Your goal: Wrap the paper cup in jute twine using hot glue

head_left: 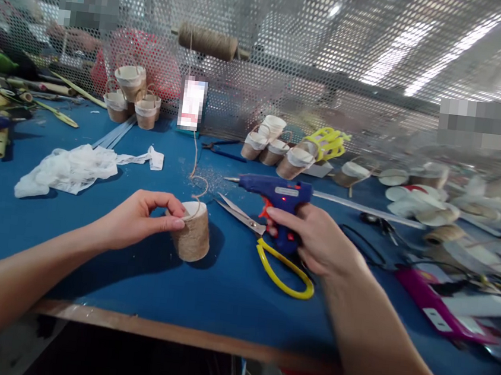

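Blue across the worktop point(140, 298), with a perforated metal screen point(304, 20) behind its back edge and, in front of that, a roll of twine point(207, 41). Close to the back left corner, a small pile of cups point(129, 85), one on top of two others, with long clear sticks point(115, 133) just beside. Towards the left edge, a crumpled white cloth point(73, 166). Along the middle of the back edge, pliers point(227, 150), then more cups point(295, 163) and a yellow mesh thing point(327, 143) next to them. Near the right edge, a purple power strip point(443, 309) and blurred pale scraps point(447, 214). In the way, flat on the worktop: scissors point(253, 226), partly covered by the glue gun point(277, 191), with one yellow loop towards the front edge.

Towards the front edge, between both hands: a twine-wrapped cup point(194, 238), white end up; mouth or base, cannot tell. Pinched at its upper edge between thumb and fingers of the left hand point(153, 216). From that edge, a loose strand point(195, 155) towards the back edge, curled on the way. Well apart from the right hand point(323, 240), with the scissors in the gap. In that right hand, a closed grip round the glue gun's handle, a finger at the trigger; nozzle towards the left edge, apart from the cup.
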A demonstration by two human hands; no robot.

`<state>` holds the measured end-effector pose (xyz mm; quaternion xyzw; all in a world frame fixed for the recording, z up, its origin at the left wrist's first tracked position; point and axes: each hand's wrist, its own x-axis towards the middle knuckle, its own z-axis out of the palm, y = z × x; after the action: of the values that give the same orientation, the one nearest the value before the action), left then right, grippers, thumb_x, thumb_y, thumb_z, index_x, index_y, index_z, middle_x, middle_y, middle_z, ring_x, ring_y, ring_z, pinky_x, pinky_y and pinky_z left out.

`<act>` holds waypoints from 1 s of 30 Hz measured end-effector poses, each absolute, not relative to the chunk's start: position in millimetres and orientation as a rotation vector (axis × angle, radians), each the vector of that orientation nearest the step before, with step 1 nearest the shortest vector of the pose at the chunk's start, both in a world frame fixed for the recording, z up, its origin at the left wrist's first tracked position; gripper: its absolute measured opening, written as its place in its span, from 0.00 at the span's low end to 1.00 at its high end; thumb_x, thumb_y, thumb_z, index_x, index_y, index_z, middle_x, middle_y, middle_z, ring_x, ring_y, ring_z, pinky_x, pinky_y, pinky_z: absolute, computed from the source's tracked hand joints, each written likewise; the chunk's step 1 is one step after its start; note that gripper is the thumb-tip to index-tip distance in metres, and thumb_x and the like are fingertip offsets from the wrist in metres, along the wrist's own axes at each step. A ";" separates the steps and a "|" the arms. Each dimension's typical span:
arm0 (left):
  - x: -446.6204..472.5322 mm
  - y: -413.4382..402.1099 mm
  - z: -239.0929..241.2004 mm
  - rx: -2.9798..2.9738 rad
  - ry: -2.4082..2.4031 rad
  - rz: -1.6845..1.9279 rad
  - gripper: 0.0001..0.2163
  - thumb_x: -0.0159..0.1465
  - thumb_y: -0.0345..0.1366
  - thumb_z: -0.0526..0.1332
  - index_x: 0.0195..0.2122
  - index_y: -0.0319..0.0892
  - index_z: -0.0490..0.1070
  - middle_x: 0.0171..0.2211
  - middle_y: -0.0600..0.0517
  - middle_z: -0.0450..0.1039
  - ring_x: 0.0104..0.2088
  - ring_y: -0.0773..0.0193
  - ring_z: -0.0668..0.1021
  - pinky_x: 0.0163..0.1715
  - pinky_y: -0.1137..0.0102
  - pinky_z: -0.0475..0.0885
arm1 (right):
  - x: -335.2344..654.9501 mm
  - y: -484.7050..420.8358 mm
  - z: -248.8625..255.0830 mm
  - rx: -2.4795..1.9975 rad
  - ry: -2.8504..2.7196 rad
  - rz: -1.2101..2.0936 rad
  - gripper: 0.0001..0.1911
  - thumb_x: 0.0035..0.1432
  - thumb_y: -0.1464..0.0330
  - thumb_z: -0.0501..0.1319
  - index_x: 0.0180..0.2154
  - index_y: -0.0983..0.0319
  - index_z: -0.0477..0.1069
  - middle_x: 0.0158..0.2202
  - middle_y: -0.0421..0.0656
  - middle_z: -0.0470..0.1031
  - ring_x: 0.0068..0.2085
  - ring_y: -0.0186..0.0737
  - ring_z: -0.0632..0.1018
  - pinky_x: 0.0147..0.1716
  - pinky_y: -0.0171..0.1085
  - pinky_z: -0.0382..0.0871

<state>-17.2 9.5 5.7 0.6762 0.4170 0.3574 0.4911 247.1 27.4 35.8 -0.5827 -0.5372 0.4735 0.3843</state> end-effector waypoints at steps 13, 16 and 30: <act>-16.1 8.8 6.7 1.763 1.011 0.871 0.06 0.54 0.37 0.60 0.25 0.39 0.69 0.34 0.49 0.74 0.37 0.62 0.74 0.40 0.67 0.67 | 241.1 112.9 2.7 -2.066 -1.664 0.731 0.15 0.60 0.64 0.55 0.48 0.62 0.65 0.47 0.46 0.68 0.43 0.40 0.73 0.40 0.44 0.70; -16.3 9.5 5.9 1.769 1.009 0.871 0.06 0.54 0.37 0.60 0.25 0.39 0.69 0.33 0.49 0.75 0.36 0.62 0.74 0.39 0.67 0.68 | 238.7 114.3 2.7 -2.084 -1.774 0.546 0.14 0.60 0.65 0.55 0.48 0.61 0.65 0.49 0.46 0.67 0.45 0.41 0.72 0.43 0.46 0.68; -18.9 10.6 3.5 1.766 0.904 0.885 0.06 0.55 0.36 0.62 0.26 0.38 0.70 0.32 0.49 0.75 0.38 0.61 0.75 0.41 0.67 0.67 | 172.5 55.2 47.0 -0.837 -2.526 0.843 0.20 0.63 0.62 0.45 0.33 0.65 0.72 0.34 0.44 0.75 0.37 0.35 0.74 0.40 0.34 0.65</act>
<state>-18.9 10.6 3.5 0.7192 0.3683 0.3604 0.4660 172.5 55.2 47.0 -0.2954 -0.8910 0.2975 0.1743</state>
